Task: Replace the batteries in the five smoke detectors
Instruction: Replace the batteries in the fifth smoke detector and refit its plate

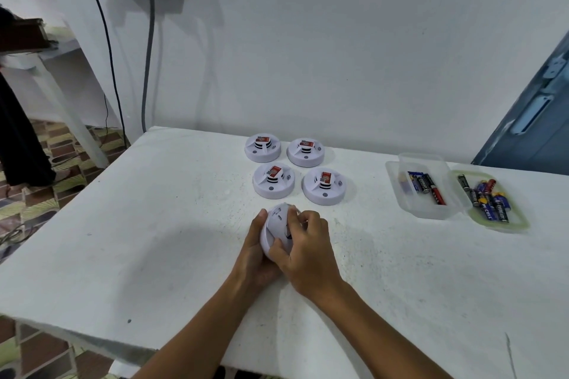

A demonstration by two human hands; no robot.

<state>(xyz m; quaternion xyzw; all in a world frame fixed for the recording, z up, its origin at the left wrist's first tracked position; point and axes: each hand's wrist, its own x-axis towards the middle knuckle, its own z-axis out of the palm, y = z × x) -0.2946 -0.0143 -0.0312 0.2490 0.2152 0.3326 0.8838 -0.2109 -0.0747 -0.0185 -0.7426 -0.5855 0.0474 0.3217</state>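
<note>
- Gripping one smoke detector (275, 226) from both sides, the left hand (255, 251) cups its underside while the right hand (308, 251) closes over its upper face; the fingers (297, 218) of both hands are clamped on the white housing, which is held tilted just above the desk (154, 224).
- Judging by the grip, the step in hand is working this unit open or shut, most likely twisting its base or cover; whether a battery sits inside it cannot be told, since the fingers hide the opening.
- Just beyond the fingertips, four more detectors (273, 180) sit on the desk in a two-by-two cluster, close together, each showing a red label on top.
- Off to the right of the fingers, well apart from the held unit, lies a clear tray (397, 181) holding a few batteries (426, 186); touching its right side is a green-rimmed lid (520, 221) carrying a loose pile of further cells (489, 200).
- Which of the two holds fresh cells cannot be told.
- The next move likely calls for the left hand to hold the body firm as the right turns, then a reach rightward for a cell.
- Farthest off, cables (107, 49) hang down the wall (338, 40) from a socket.
</note>
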